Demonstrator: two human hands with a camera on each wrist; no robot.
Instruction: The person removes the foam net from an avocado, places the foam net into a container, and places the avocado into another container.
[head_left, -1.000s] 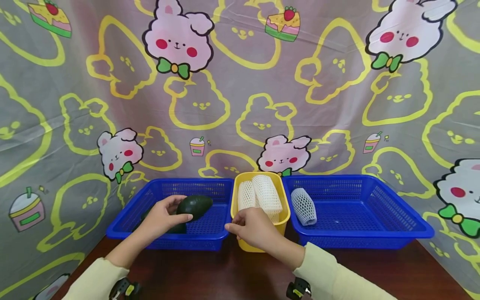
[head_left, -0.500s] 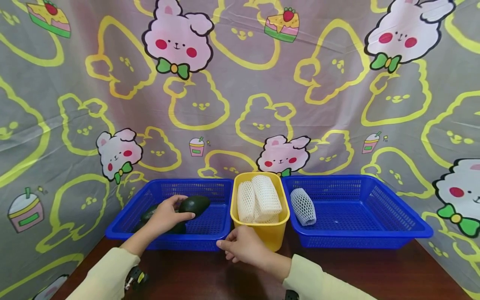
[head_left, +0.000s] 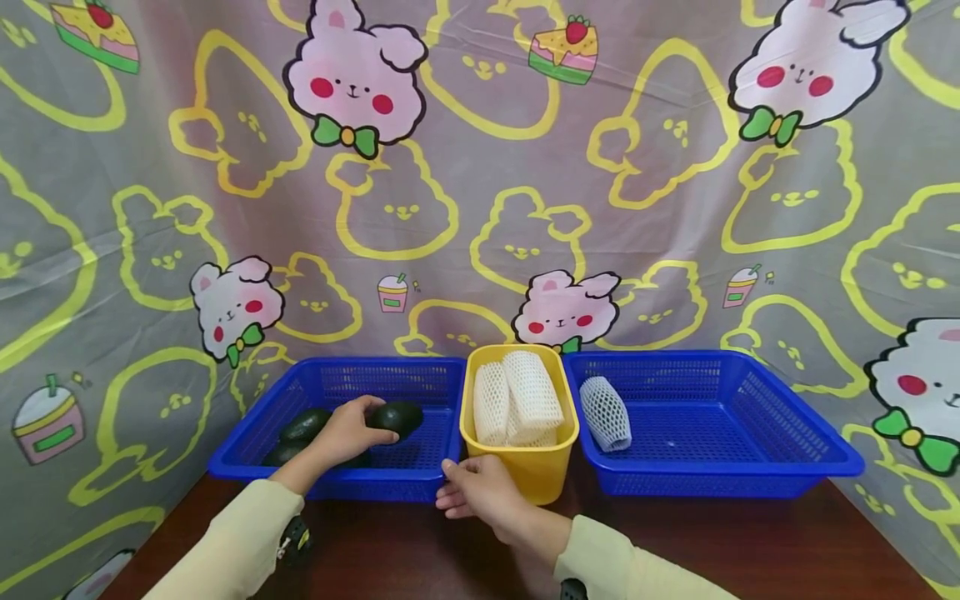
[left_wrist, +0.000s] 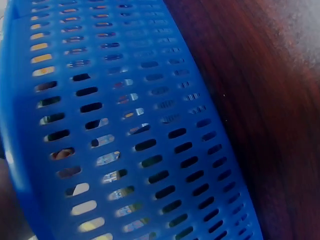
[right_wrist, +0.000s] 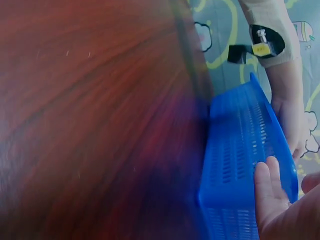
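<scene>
In the head view my left hand (head_left: 348,432) reaches into the left blue basket (head_left: 337,483) and grips a dark green avocado (head_left: 401,418) between thumb and fingers. More avocados (head_left: 305,425) lie in that basket at its left side, partly hidden by the hand and forearm. My right hand (head_left: 483,496) is at the basket's front right corner, its fingers extended. In the right wrist view, the straight fingers (right_wrist: 265,182) overlap the outer wall, with the thumb past the rim. The left wrist view is filled by the perforated basket wall (left_wrist: 120,150); the avocado is out of its sight.
A yellow bin (head_left: 517,467) with several white foam net sleeves (head_left: 534,392) stands between the two baskets. The right blue basket (head_left: 720,483) has a greyish, net-covered piece (head_left: 607,412) at its left end. A patterned curtain (head_left: 465,208) hangs behind the dark wooden table (head_left: 390,550).
The left hand has lowered the avocado slightly within the basket. The right hand has moved down and left from the yellow bin to the left basket's corner, and its fingers have straightened.
</scene>
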